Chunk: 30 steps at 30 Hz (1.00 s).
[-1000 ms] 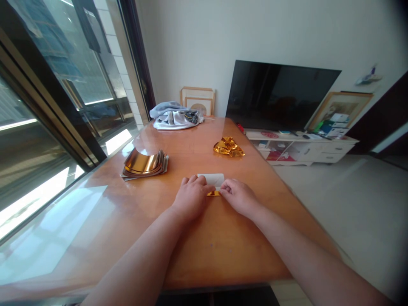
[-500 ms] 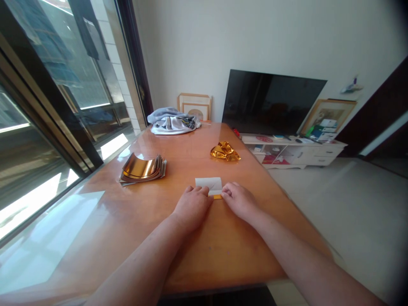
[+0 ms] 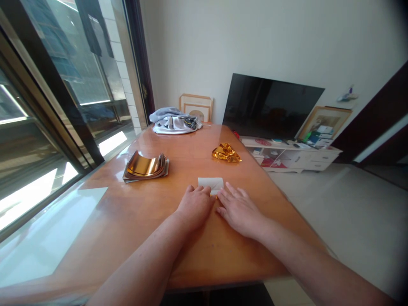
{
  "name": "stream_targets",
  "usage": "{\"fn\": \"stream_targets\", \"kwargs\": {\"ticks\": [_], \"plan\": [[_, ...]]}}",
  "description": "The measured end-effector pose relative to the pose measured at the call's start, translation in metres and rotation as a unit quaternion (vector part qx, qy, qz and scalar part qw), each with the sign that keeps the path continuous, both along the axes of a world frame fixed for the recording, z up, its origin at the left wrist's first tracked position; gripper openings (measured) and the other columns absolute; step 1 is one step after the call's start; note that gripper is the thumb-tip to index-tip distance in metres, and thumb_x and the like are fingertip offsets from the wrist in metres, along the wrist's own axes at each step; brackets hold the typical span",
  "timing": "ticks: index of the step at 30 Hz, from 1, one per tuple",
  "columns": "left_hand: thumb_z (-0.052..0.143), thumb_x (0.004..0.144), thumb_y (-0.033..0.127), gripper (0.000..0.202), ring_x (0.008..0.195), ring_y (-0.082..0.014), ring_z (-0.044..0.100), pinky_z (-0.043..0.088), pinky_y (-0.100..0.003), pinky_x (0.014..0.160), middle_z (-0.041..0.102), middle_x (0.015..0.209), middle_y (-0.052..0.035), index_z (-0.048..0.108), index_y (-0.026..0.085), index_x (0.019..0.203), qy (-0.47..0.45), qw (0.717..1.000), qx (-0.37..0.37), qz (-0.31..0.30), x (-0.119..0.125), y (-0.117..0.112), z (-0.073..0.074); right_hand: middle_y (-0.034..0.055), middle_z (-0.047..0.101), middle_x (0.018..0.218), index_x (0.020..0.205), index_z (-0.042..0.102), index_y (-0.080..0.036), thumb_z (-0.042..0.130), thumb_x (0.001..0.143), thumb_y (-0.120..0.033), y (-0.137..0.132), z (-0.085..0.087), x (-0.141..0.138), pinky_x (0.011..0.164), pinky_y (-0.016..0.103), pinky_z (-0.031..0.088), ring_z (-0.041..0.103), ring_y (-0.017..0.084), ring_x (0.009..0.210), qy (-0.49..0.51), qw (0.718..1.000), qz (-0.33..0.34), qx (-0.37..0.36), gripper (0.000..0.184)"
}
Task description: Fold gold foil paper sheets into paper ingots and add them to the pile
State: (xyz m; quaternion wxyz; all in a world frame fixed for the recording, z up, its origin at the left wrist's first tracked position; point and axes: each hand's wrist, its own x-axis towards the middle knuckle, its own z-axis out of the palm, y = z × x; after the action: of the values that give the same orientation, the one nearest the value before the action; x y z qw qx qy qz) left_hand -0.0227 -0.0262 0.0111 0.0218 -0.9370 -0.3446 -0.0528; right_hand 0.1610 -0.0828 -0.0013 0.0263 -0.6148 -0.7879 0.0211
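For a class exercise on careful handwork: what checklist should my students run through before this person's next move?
1. Left hand on the white-backed gold paper: ok, its fingers rest at the paper's near edge.
2. Right hand off the paper: cannot tell, its spread fingertips lie very close.
3. Paper's near edges lined up: cannot tell, the hands partly hide them.
4. Stack of gold foil sheets lying flat: not ok, the top sheets curl upward.
5. Crumpled gold foil apart from the paper: ok, it lies farther along the table.
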Motion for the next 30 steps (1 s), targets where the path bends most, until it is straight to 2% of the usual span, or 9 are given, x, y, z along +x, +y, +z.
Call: {"fn": "stream_targets", "kwargs": {"ticks": [3,6,13,21,26,30], "plan": [[0.05,0.097,0.033,0.024,0.101,-0.0277,0.058,0.04,-0.043,0.088,0.062,0.106,-0.011,0.071,0.025,0.106,-0.005,1.0,-0.008,0.001,-0.003,-0.002,0.002,0.0123,0.038,0.158,0.152,0.042,-0.017,0.027,0.102,-0.051,-0.004,-0.003,-0.001,0.121,0.054,0.006,0.012,0.03,0.153,-0.004,1.0,-0.022,-0.004,0.063],[0.05,0.097,0.033,0.023,0.101,-0.0271,0.058,0.039,-0.044,0.088,0.062,0.106,-0.0105,0.07,0.025,0.105,-0.009,1.0,-0.017,0.007,-0.006,-0.005,0.004,0.0113,0.036,0.159,0.153,0.04,-0.017,0.024,0.102,-0.055,-0.006,-0.005,-0.001,0.121,0.055,0.002,0.012,0.029,0.153,0.0,0.999,-0.034,-0.012,0.066],[0.049,0.095,0.026,0.022,0.096,-0.027,0.06,0.038,-0.045,0.083,0.064,0.106,-0.0093,0.069,0.026,0.104,-0.01,0.999,-0.032,0.021,-0.012,-0.007,0.007,0.012,0.032,0.161,0.155,0.036,-0.014,0.021,0.1,-0.062,-0.007,-0.006,-0.004,0.122,0.053,0.0,0.012,0.029,0.153,0.007,0.999,-0.042,-0.023,0.074],[0.042,0.097,0.034,0.035,0.095,-0.031,0.056,0.035,-0.049,0.082,0.067,0.102,-0.0128,0.075,0.025,0.092,0.004,0.998,-0.018,0.066,-0.023,-0.003,0.013,0.0105,0.023,0.164,0.158,0.027,-0.017,0.019,0.096,-0.07,-0.01,0.004,-0.005,0.121,0.056,-0.001,0.007,0.03,0.154,0.028,0.996,-0.055,-0.066,0.082],[0.045,0.094,0.038,0.035,0.095,-0.0302,0.055,0.036,-0.047,0.083,0.069,0.1,-0.0121,0.075,0.023,0.083,0.012,0.995,-0.023,0.095,-0.027,0.003,0.018,0.0107,0.022,0.164,0.159,0.026,-0.017,0.019,0.095,-0.072,-0.013,0.008,-0.006,0.121,0.056,-0.001,0.004,0.03,0.154,0.037,0.995,-0.058,-0.074,0.084],[0.044,0.094,0.034,0.035,0.094,-0.029,0.058,0.039,-0.045,0.083,0.07,0.1,-0.011,0.075,0.023,0.081,-0.015,0.992,-0.053,0.113,-0.03,0.01,0.02,0.0109,0.022,0.164,0.159,0.026,-0.017,0.02,0.095,-0.072,-0.014,0.009,-0.005,0.121,0.056,-0.002,0.004,0.03,0.154,0.042,0.995,-0.056,-0.076,0.084]]}}
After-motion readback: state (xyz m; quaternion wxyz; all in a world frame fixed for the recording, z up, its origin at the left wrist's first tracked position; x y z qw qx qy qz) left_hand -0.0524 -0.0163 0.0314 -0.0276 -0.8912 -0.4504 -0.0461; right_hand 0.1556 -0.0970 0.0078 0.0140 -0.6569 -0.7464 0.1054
